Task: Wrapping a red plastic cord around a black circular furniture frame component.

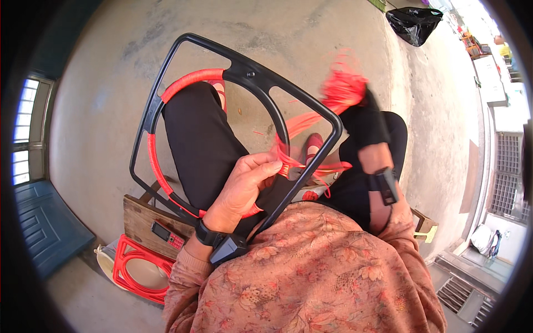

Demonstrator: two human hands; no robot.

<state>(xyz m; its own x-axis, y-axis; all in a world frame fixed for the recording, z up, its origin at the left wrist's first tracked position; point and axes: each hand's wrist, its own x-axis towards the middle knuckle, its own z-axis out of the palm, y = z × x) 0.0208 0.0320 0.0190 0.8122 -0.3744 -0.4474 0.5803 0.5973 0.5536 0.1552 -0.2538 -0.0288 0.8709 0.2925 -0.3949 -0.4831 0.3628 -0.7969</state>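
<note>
A black frame (302, 95) with a round ring inside it lies tilted across my lap, over the left knee. Red strip wrapping (194, 79) covers parts of the ring. My left hand (250, 180) is closed at the ring's near right side, thumb and fingers pinching the red strip (287, 161) against it. Loose ends stick out there. My right hand (365, 123), in a black glove and smeared by motion, is off to the right of the frame with a blurred bundle of red strips (345, 86). A stretch of strip runs from the bundle back to the ring.
On the left, a wooden bench (139, 219) bears a red-keyed mobile phone (167, 234). Beside it, a red frame (141, 266) rests on a pale basin (108, 261). A black plastic bag (414, 25) lies on the concrete floor at the far right.
</note>
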